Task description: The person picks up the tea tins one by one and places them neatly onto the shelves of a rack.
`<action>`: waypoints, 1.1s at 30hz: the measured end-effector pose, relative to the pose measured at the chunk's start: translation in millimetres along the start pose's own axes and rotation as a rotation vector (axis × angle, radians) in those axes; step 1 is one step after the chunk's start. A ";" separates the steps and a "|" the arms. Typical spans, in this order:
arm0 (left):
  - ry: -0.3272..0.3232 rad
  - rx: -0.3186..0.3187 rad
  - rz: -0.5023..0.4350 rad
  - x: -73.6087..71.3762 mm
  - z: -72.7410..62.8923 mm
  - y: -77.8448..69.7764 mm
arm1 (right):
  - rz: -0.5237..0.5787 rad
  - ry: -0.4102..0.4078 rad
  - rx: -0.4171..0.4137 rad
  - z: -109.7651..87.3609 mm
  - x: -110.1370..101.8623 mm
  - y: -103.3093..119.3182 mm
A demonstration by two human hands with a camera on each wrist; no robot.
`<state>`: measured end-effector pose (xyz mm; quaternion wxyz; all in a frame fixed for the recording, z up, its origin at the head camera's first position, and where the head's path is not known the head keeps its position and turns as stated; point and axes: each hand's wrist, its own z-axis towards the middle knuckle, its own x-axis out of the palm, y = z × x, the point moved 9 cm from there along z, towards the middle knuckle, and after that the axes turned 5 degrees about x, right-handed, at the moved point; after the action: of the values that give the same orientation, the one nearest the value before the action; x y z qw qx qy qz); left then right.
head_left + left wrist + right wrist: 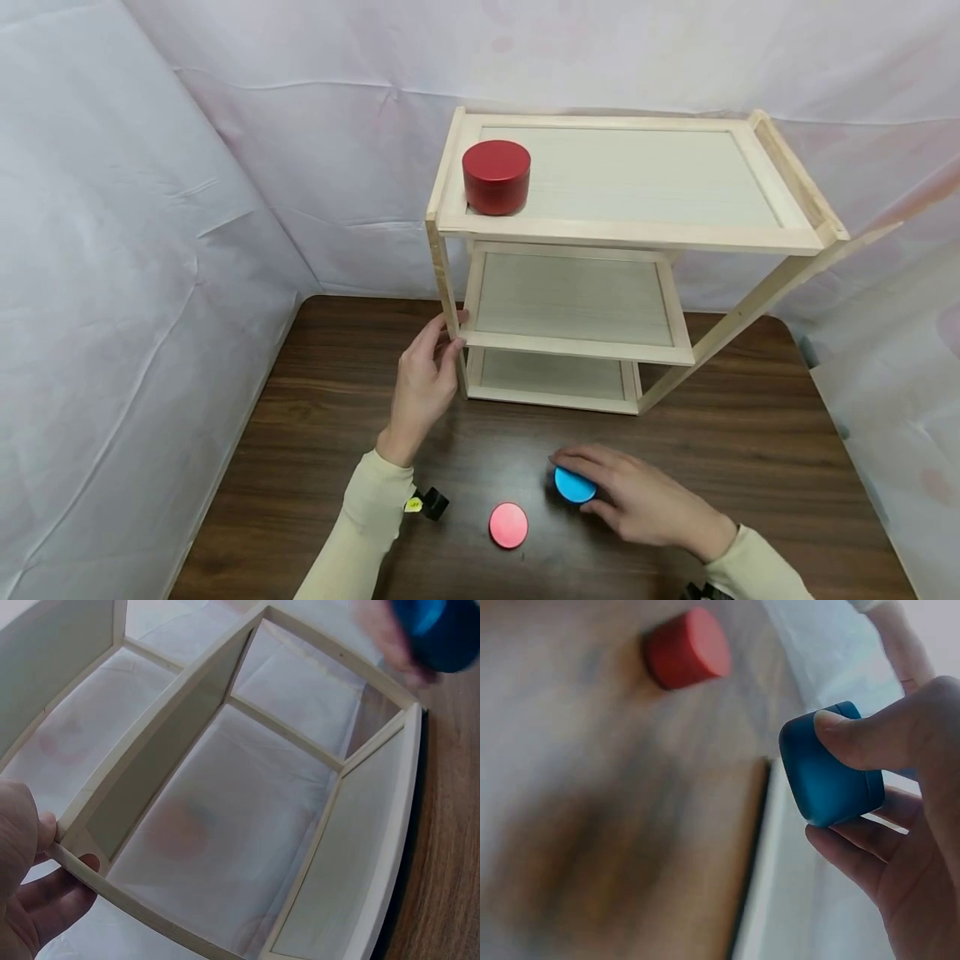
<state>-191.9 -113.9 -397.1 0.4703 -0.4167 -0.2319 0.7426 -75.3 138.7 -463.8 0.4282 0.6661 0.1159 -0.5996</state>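
Observation:
A pale wooden three-tier shelf (577, 340) stands on the dark table. My left hand (425, 379) grips its left front post at the middle tier; in the left wrist view the thumb and fingers (60, 900) close around the frame. My right hand (637, 496) holds a small round blue tin (575, 485) in front of the shelf, thumb on one side and fingers on the other, as the right wrist view shows. Left of it, a small pinkish-red tin (508, 526) sits on the table. A larger red tin (497, 177) rests on the top tier's left end.
The brown wood-grain table (330, 417) spreads around the shelf. White cloth (322, 150) hangs behind and on both sides, close to the shelf's back. The shelf's right post (738, 321) runs down to the table on the right.

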 end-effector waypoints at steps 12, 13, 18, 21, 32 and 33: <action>0.005 -0.012 0.002 -0.5 0.1 -0.8 | -0.026 -0.027 -0.105 40.5 -69.5 19.7; 0.003 -0.011 0.000 -0.6 0.0 -0.7 | -0.031 -0.031 -0.120 44.0 -76.1 22.7; -0.001 -0.012 -0.007 -0.2 -0.4 0.1 | -0.078 -0.062 -0.187 57.6 -114.1 38.9; -0.002 -0.013 -0.009 0.3 -0.6 0.9 | -0.083 -0.055 -0.193 65.1 -137.5 47.6; -0.012 0.005 -0.009 -0.1 -0.2 0.1 | -0.127 -0.085 -0.240 78.3 -209.6 78.4; -0.010 0.003 -0.008 0.0 -0.2 0.4 | -0.128 -0.089 -0.250 79.2 -214.4 80.8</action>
<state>-192.0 -114.2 -397.5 0.4729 -0.4112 -0.2350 0.7430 -131.3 110.5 -229.7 0.4734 0.5717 0.2125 -0.6355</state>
